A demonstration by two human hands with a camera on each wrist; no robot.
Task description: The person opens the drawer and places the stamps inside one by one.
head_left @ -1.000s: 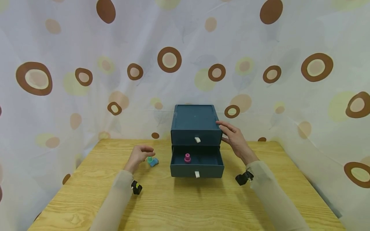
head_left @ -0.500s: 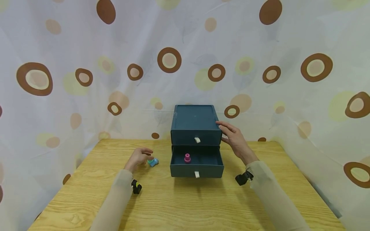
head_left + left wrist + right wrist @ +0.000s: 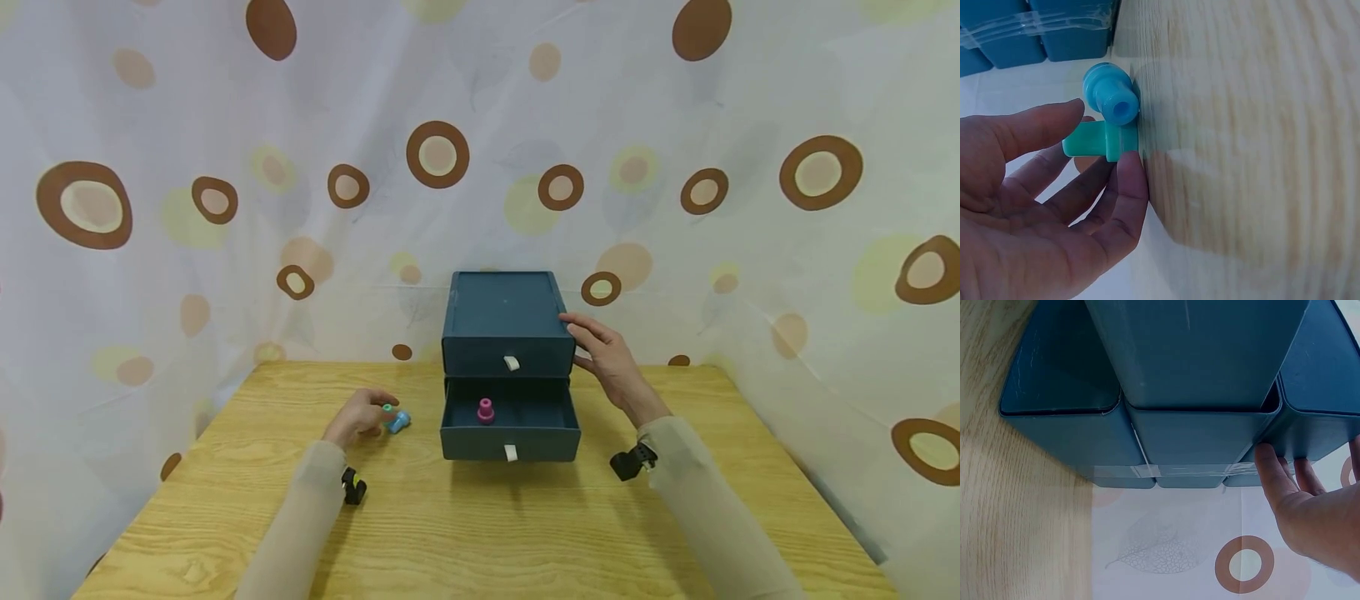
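Note:
My left hand (image 3: 365, 412) is low over the table at the left, its fingers loosely bent around a green stepped plastic peg (image 3: 1094, 139). Thumb and fingertips are right at the peg, with the thumb just beside its narrow end. Touching the green peg in the left wrist view is a blue peg (image 3: 1111, 94), tipped over, the hole in its end showing. With fingers spread, my right hand (image 3: 617, 367) rests against the right side of a dark blue drawer unit (image 3: 506, 304). A pink peg (image 3: 486, 412) stands upright in its pulled-out drawer (image 3: 540, 446).
The unit has three tiers bound with clear tape (image 3: 1172, 469); its top drawer (image 3: 480, 357) is closed. White tabs serve as pulls. A wooden table (image 3: 480, 533) lies under everything, and a patterned curtain (image 3: 480, 233) hangs close behind the unit.
My left hand has come down from above the green peg to around it, and the blue peg has turned slightly. My right hand stays against the unit.

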